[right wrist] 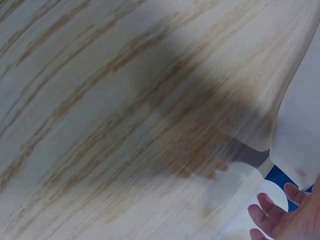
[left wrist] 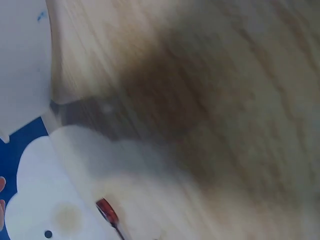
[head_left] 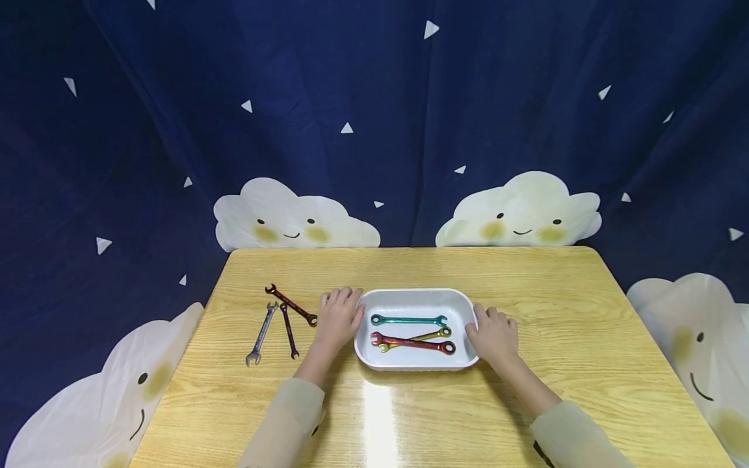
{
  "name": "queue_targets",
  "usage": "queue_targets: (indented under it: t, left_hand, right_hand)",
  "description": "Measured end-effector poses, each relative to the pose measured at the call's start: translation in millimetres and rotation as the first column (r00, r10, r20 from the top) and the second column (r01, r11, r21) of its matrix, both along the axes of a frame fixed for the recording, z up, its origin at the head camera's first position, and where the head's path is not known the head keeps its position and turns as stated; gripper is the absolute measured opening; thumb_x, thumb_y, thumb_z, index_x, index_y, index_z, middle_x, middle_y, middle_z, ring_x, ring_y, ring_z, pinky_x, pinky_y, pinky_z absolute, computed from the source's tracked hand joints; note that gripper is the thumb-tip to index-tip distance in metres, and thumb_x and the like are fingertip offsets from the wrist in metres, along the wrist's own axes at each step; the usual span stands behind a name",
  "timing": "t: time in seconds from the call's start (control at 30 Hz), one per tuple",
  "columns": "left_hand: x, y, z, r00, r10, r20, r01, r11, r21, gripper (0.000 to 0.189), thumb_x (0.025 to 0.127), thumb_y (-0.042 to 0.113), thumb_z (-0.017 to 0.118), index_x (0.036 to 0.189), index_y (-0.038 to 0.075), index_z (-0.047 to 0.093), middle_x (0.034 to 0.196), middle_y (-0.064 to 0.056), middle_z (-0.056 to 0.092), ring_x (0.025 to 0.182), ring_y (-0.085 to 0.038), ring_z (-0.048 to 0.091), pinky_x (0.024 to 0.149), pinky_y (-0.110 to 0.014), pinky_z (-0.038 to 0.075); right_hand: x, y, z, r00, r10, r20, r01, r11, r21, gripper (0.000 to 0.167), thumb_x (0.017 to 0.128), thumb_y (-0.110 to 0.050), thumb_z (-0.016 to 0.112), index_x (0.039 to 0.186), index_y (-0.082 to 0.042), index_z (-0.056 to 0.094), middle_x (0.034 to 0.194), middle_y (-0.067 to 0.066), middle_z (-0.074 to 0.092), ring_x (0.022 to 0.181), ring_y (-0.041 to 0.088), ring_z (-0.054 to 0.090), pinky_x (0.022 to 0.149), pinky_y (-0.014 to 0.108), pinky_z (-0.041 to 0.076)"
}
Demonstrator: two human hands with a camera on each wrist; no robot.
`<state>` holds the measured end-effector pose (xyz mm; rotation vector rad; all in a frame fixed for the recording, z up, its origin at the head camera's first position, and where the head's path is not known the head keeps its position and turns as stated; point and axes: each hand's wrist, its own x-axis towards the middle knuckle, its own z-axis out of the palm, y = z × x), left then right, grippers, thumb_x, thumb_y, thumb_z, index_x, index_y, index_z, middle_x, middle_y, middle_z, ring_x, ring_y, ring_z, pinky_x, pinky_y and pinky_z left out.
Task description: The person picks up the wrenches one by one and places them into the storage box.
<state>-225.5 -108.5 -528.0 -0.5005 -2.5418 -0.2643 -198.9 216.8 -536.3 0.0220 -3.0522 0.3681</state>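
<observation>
A white oblong tray (head_left: 409, 296) is between my two hands in the head view. My left hand (head_left: 339, 320) grips its left end, thumb at the rim. At the other end my right hand (head_left: 496, 333) holds the rim, thumb over the edge and fingers outside. Inside lie a teal combination wrench (head_left: 409, 320), a gold wrench (head_left: 430, 336) and a red wrench (head_left: 404, 341) crossing over the gold one. The left wrist view catches the tray's outer wall (left wrist: 22, 65); in the right wrist view, fingers (right wrist: 267, 215) spread beside the wall (right wrist: 300, 115).
Left of the tray, a dark red wrench (head_left: 295, 307), a silver open-end wrench (head_left: 262, 333) and a purple wrench (head_left: 289, 331) lie on the wooden table (head_left: 573, 312). Behind it hangs a navy curtain (head_left: 398, 84) with white clouds and triangles.
</observation>
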Motion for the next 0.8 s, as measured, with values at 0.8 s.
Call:
queue_targets:
  t: [0.8]
  left_hand:
    - [13.7,-59.5,-14.6,0.963,0.257,0.08,-0.268,0.941,0.205,0.033,0.084,0.025,0.061,0.112,0.008,0.061,0.103,-0.014,0.059,0.094,-0.033,0.052,0.084,-0.048,0.036]
  right_hand:
    - [0.3,0.6,-0.3,1.0,0.002,-0.021,-0.002,1.0,0.017,0.042,0.087,-0.03,0.047,0.12,-0.006,0.048,0.106,0.024,0.053,0.1,0.043,0.048,0.088,0.059,0.029]
